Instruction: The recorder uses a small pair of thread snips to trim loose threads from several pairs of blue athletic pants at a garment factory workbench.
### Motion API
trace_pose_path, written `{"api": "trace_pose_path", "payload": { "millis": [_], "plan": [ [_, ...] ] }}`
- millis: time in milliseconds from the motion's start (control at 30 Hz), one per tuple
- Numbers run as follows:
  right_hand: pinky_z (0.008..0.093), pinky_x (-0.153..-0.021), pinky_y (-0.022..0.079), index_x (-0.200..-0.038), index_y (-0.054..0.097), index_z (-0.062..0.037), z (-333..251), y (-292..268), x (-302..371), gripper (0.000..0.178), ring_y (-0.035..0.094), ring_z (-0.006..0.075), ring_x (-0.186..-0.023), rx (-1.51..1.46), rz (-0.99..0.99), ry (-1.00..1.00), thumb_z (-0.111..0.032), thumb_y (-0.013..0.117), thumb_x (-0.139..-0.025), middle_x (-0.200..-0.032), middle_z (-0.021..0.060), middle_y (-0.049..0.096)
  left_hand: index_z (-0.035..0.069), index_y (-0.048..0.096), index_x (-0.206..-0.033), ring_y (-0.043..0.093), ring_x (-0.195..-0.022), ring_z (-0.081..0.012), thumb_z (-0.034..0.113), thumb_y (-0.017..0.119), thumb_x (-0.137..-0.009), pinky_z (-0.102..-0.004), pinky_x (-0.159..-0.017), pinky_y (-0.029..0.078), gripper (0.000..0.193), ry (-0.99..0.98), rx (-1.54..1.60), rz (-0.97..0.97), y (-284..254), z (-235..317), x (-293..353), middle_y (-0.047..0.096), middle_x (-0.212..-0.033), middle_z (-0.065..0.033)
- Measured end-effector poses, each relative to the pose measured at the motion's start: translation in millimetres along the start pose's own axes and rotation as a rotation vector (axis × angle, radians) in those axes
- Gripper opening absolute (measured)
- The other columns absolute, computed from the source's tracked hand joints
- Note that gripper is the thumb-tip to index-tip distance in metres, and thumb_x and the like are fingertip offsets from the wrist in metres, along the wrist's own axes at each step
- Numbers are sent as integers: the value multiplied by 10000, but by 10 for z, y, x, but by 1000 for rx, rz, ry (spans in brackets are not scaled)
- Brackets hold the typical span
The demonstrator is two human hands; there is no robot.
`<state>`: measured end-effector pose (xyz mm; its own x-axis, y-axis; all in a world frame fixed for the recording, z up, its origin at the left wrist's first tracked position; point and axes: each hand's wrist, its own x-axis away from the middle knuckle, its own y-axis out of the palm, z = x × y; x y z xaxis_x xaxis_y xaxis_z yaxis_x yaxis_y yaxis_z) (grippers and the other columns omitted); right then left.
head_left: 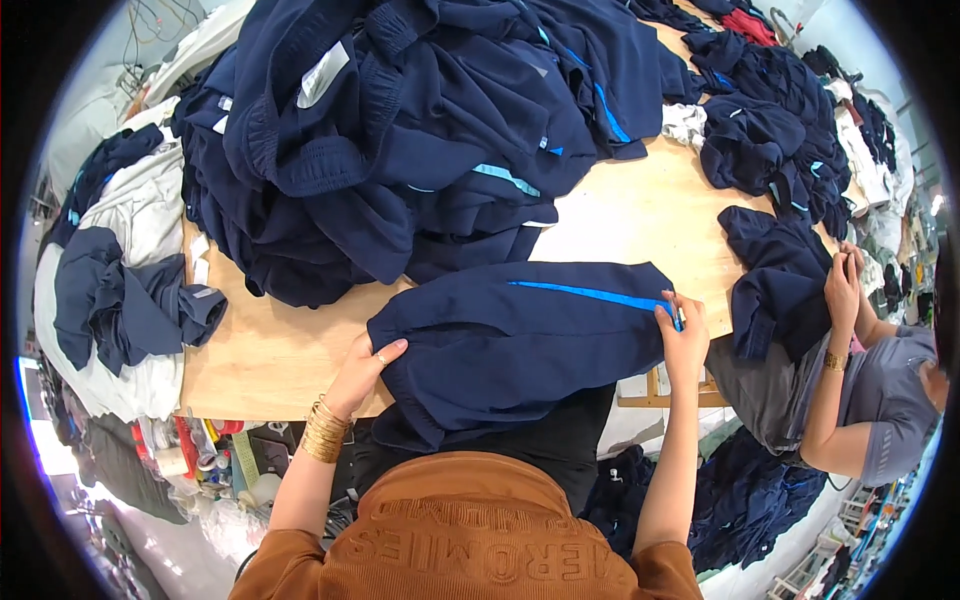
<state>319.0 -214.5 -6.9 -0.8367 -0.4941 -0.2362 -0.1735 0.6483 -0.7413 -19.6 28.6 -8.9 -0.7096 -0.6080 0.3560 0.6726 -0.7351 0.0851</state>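
A pair of navy shorts (520,345) with an elastic waistband and a bright blue side stripe lies stretched across the near table edge, partly over my lap. My left hand (362,372) pinches the gathered waistband at the left end, thumb on top. At the right end, my right hand (684,335) is closed on the leg hem, where the blue stripe ends. Something small and dark shows between those right fingers, too small to name. The lower part of the shorts droops below the table edge.
A tall heap of navy garments (400,140) covers the table's far left. More navy clothes (760,130) lie at the far right. A co-worker (860,400) at the right handles a navy garment (785,270). White and grey cloth (130,280) hangs over the left edge.
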Motion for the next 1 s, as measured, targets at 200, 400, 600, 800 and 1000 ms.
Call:
{"api": "trace_pose_path", "payload": {
  "millis": [200,400,600,800,1000],
  "plan": [
    [331,-801,445,-1023,598,-15,93,54,17,292,584,266,-892,6,42,117,-107,665,-754,-973,116,576,-46,484,-1199,513,-1049,-140,125,598,-841,-270,-937,380,413,-61,53,14,-19,-18,-8,565,-1138,-65],
    [340,-823,428,-1021,598,-16,199,107,-58,331,569,270,-910,82,155,117,-149,695,-734,-972,124,560,-47,469,-1210,516,-1052,-154,111,597,-836,-272,-942,377,426,-96,136,47,3,18,-11,555,-1154,-75],
    [319,-859,416,-1051,602,-23,93,43,-72,335,567,238,-965,107,152,148,-168,682,-760,-1053,126,580,-43,461,-1218,514,-1062,-152,89,584,-842,-275,-943,384,417,-131,222,29,-14,16,-29,546,-1171,-78],
    [318,-819,435,-1023,597,-47,-111,140,-10,294,567,240,-918,-77,151,-45,-99,684,-747,-983,103,569,-42,477,-1200,528,-1036,-147,93,584,-847,-273,-931,391,393,-141,185,7,-48,101,-33,561,-1147,-71],
    [263,-687,448,-919,653,-78,-858,566,178,221,576,199,-786,-306,-215,-170,-37,682,-704,-887,68,545,-39,509,-1164,540,-1000,-135,99,577,-850,-263,-909,399,349,-116,100,15,-71,85,-67,576,-1117,-70]
  ]
}}
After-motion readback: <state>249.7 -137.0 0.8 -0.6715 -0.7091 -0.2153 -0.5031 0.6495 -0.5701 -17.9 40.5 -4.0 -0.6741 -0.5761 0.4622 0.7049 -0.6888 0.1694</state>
